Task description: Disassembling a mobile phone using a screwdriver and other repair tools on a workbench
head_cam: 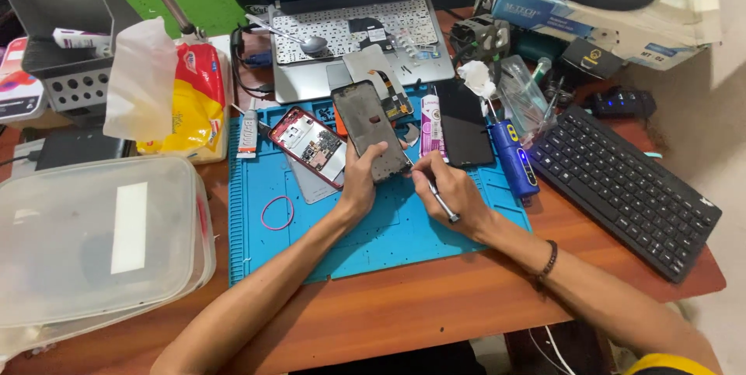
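- A dark rectangular phone screen frame [371, 131] stands tilted over the blue silicone work mat [373, 235], gripped at its lower end by the left hand [360, 181].
- The right hand [454, 192], just right of the frame, pinches a thin metal tool [443, 204], tip at the frame's lower corner.
- A red-rimmed opened phone body [311, 146] lies just left of the frame.

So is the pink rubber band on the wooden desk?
No, the pink rubber band lies on the blue work mat, left of the left hand.

A phone-repair workshop: a blue silicone repair mat [373, 243] covers the wooden worktop [435, 305], carrying an opened red-framed phone [309, 146], a blue electric screwdriver [517, 159] and glue tubes, with an open silver laptop [350, 33] at the far edge.
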